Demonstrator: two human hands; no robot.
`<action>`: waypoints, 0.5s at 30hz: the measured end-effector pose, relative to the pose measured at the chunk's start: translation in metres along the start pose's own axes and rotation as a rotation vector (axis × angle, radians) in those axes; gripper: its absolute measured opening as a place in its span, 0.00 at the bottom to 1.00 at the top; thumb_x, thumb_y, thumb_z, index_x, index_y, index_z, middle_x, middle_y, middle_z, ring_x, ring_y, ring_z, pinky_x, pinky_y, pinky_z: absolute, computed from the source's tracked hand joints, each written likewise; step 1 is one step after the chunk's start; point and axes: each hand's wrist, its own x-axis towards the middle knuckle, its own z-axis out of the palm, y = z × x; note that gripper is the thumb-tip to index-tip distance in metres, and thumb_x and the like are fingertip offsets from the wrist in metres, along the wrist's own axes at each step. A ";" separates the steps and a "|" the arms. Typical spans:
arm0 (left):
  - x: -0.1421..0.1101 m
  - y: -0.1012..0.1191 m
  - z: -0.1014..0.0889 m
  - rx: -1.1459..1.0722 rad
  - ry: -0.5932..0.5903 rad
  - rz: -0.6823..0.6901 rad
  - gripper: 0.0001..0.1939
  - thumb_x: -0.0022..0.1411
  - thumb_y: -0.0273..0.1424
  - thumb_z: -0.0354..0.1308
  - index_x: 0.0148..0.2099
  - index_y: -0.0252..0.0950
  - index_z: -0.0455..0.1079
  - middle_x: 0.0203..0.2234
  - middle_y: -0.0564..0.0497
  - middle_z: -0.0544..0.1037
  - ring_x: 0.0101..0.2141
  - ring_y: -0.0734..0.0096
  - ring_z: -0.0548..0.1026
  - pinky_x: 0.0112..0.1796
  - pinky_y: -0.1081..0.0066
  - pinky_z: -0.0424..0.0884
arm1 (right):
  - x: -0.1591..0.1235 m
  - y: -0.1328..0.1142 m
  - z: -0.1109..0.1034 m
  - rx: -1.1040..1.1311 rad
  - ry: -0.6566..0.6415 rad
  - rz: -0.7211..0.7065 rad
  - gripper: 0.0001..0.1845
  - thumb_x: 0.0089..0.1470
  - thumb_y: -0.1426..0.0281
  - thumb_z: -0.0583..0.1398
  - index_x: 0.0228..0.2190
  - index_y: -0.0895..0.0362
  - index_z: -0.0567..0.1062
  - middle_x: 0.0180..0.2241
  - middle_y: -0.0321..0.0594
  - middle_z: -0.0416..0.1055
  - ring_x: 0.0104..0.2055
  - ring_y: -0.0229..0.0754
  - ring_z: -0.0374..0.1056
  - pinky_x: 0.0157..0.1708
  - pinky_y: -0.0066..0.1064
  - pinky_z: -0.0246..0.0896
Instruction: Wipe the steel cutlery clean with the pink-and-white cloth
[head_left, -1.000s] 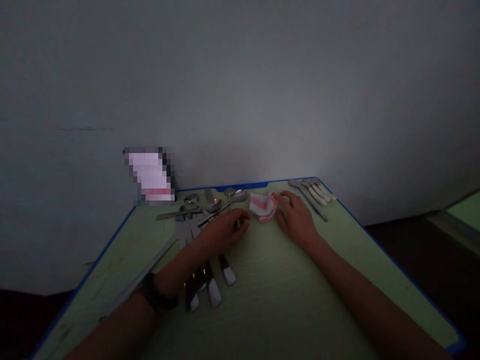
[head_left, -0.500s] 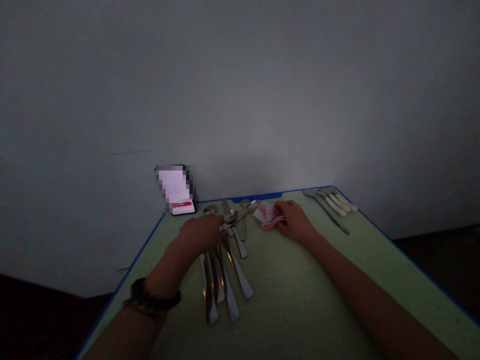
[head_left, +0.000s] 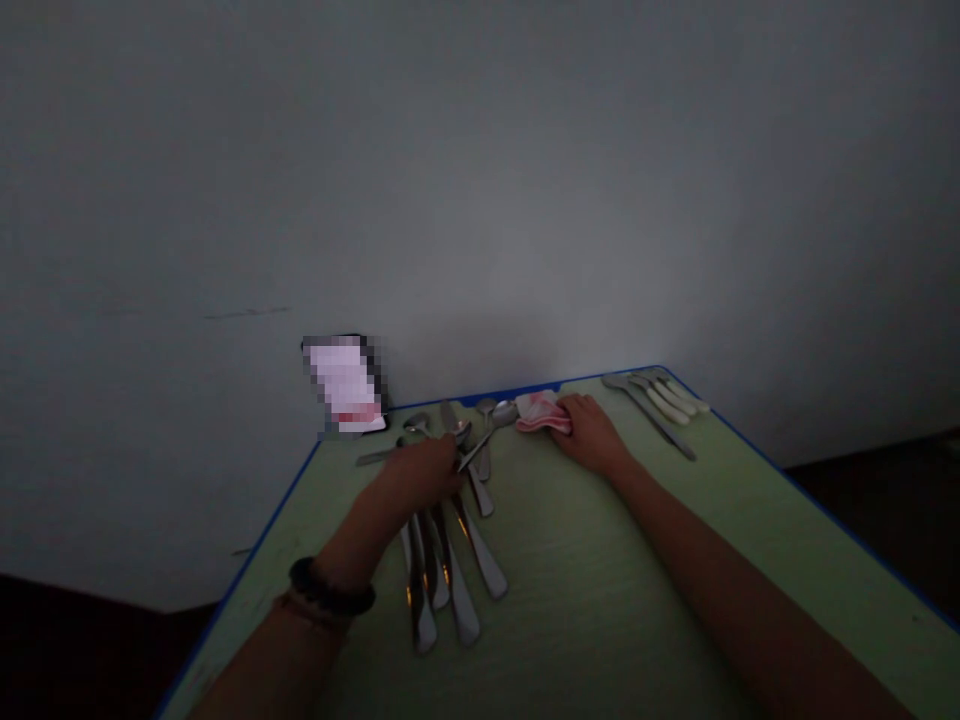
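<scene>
My left hand (head_left: 429, 468) is closed, its fingertips on the handle end of a metal spoon (head_left: 504, 413). The spoon slants up to the right, with its bowl beside a folded pink-and-white cloth (head_left: 538, 410). My right hand (head_left: 589, 432) grips the right side of that cloth, fingers bent over it. Under and around my left hand lie more spoons (head_left: 417, 425), partly hidden by it. Several table knives (head_left: 465, 610) fan out toward me below that hand, their upper ends covered.
A phone (head_left: 345, 385) with a lit, blurred screen leans on the wall at the table's back left. At the back right lie a long metal utensil (head_left: 660, 425) and several white-handled pieces of cutlery (head_left: 671, 400). The green table (head_left: 585, 600) has a blue edge.
My left hand has shifted slightly right, uncovering more of the cutlery behind it. The cloth in my right hand has moved a little right, and the spoon's bowl shows more fully.
</scene>
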 end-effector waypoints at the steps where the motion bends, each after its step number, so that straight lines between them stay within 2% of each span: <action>1: 0.000 -0.001 0.001 -0.015 -0.003 0.014 0.16 0.54 0.33 0.52 0.45 0.33 0.66 0.38 0.38 0.76 0.37 0.55 0.75 0.34 0.64 0.70 | 0.000 0.000 0.000 0.009 0.006 0.006 0.12 0.50 0.65 0.55 0.36 0.58 0.68 0.36 0.45 0.68 0.40 0.45 0.59 0.41 0.34 0.54; 4: 0.002 -0.002 0.002 -0.081 0.006 0.068 0.15 0.57 0.36 0.48 0.44 0.33 0.65 0.38 0.40 0.76 0.36 0.60 0.75 0.34 0.67 0.68 | 0.001 0.001 0.000 0.060 0.049 0.049 0.12 0.49 0.65 0.55 0.36 0.58 0.67 0.35 0.45 0.68 0.39 0.44 0.61 0.39 0.33 0.55; 10: 0.005 0.010 0.003 -0.372 0.128 0.213 0.14 0.62 0.34 0.41 0.37 0.33 0.65 0.32 0.43 0.75 0.33 0.64 0.74 0.34 0.68 0.66 | 0.002 0.012 0.000 0.276 0.180 0.305 0.13 0.47 0.66 0.56 0.36 0.57 0.64 0.29 0.41 0.70 0.28 0.42 0.64 0.27 0.30 0.55; 15: 0.006 0.026 0.018 -0.577 0.252 0.250 0.18 0.65 0.36 0.36 0.35 0.35 0.64 0.26 0.50 0.72 0.29 0.69 0.72 0.31 0.71 0.65 | 0.002 0.020 -0.002 0.447 0.310 0.426 0.15 0.44 0.62 0.58 0.34 0.58 0.67 0.31 0.43 0.72 0.29 0.42 0.65 0.30 0.32 0.58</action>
